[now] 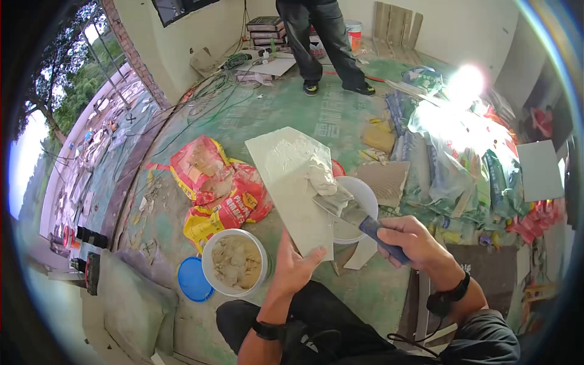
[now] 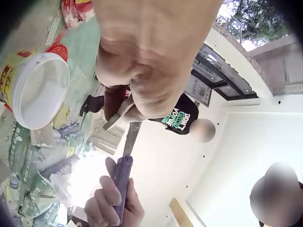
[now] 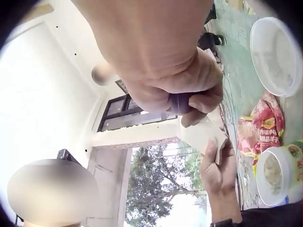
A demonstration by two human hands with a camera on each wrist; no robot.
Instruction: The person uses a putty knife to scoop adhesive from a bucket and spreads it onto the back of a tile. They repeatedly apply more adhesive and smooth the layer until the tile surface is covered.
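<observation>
My left hand (image 1: 295, 267) grips the near end of a pale flat board (image 1: 283, 182), thumb on top. Smeared white putty and a thick lump (image 1: 322, 177) lie toward its far right side. In my right hand (image 1: 420, 243) is a putty knife (image 1: 368, 226), held by its dark blue handle. The knife's blade lies at the board's right edge, against the putty lump. In the left wrist view, the knife's handle (image 2: 123, 182) shows purple in the curled right fingers. The right wrist view shows the left hand (image 3: 218, 172) pinching the board's edge.
Below the board stands a bucket (image 1: 207, 258) of beige putty beside a blue lid (image 1: 195, 281). A white bucket (image 1: 368, 198) is under the knife. Red-and-yellow bags (image 1: 243, 204) lie at left. A person (image 1: 316, 30) stands ahead; plastic-wrapped material (image 1: 426, 146) is piled at right.
</observation>
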